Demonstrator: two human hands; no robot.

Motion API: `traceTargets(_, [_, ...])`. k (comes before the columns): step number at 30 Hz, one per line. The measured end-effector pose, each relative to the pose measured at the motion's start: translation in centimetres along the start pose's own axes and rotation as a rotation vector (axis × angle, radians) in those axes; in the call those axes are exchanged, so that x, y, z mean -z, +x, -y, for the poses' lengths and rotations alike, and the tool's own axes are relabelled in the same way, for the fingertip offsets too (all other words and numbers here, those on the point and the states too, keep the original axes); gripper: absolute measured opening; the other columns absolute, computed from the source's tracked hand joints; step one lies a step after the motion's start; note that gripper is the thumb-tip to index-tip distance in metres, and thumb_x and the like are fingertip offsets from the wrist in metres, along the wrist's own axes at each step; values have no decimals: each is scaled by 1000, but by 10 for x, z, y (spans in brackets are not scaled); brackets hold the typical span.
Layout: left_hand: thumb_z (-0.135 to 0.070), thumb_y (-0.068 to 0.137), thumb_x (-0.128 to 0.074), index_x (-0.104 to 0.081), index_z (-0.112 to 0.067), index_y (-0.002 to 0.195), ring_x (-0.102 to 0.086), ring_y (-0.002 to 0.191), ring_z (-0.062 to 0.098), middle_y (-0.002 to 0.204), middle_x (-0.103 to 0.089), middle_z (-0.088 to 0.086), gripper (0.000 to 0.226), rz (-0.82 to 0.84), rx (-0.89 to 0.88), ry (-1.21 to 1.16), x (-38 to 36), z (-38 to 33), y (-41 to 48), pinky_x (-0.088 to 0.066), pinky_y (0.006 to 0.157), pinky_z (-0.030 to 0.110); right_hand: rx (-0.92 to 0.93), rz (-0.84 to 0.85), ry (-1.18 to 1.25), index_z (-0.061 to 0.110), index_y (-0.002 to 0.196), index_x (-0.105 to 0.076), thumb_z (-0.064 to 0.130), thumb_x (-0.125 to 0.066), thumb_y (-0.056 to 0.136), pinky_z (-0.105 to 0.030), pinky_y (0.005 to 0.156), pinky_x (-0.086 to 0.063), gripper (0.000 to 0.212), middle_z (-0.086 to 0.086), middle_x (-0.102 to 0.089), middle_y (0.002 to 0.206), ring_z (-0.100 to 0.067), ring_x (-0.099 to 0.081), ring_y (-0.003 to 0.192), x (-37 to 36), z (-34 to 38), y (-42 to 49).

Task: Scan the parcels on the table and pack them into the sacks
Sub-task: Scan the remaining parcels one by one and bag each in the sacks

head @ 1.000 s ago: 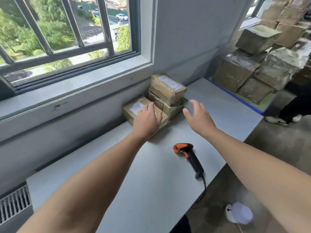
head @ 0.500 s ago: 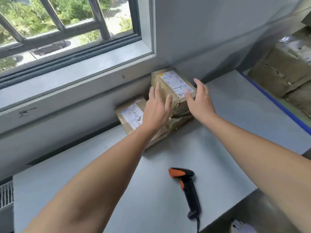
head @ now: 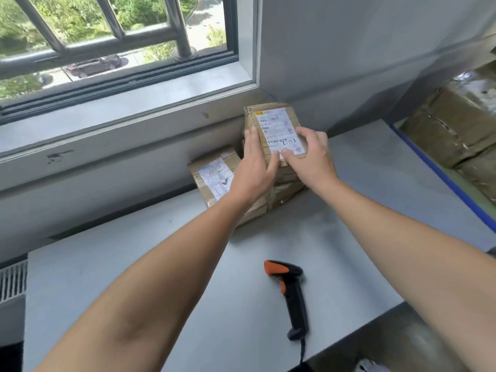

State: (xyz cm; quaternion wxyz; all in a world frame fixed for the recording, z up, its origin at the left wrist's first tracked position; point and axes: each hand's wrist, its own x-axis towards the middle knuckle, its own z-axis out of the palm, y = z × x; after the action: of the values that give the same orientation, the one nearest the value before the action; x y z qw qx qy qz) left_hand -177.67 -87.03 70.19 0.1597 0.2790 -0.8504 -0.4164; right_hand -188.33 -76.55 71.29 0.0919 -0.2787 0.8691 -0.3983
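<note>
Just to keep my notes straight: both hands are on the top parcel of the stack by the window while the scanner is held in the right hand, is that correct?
Not quite. The head view shows the left hand and right hand both on the top parcel of the stack by the window, but the scanner lies untouched on the table, nearer the person.

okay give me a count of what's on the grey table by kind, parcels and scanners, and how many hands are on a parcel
Parcels: 3, namely the top parcel, one under it, and a low parcel beside the stack; any others would be hidden.
Barcode scanners: 1, black and orange.
Hands on the top parcel: 2, left hand and right hand.
Total: 6.
</note>
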Motion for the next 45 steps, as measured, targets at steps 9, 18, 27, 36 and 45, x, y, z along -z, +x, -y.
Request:
traceTargets(9, [-34,100,-45,-5,-14,156,-25,147,21,164,-11,0,72,-191,-18,82,96,24,-104,-35,108,40,173,-37,0,16,138,-52,38,-73,85,-33,97,-45,61,-5,-45,129,-19,-56,112,-40,88,-107])
traceTargets(18, [-37,97,-46,-5,-20,156,-47,130,25,162,-16,0,73,-195,113,122,142,107,-258,-47,94,40,173,119,-15,10,137,-53,29,-72,88,-33,99,-42,56,-11,-47,131,-27,-56,115,-116,117,-253])
traceTargets(27, [-35,91,-54,-19,-16,149,-56,113,29,143,-35,4,69,63,253,216,95,163,-345,-54,79,48,-74,396,-182,13,145,-46,25,-64,91,-37,101,-43,58,-10,-42,132,-31,-57,114,-152,65,-338])
traceTargets(36, [-39,93,-48,-19,-10,152,-18,145,34,160,-16,15,73,28,219,647,75,129,-326,-25,115,47,-89,372,-93,14,140,-53,23,-61,94,-33,108,-39,48,-9,-46,140,-24,-50,127,-123,46,-326])
traceTargets(45, [-39,98,-44,-28,-13,150,-29,143,28,158,-27,11,60,188,-43,574,-19,61,-296,-30,113,44,-261,132,-79,16,137,-51,23,-59,95,-36,103,-44,44,-8,-50,136,-26,-52,122,-41,-25,-303])
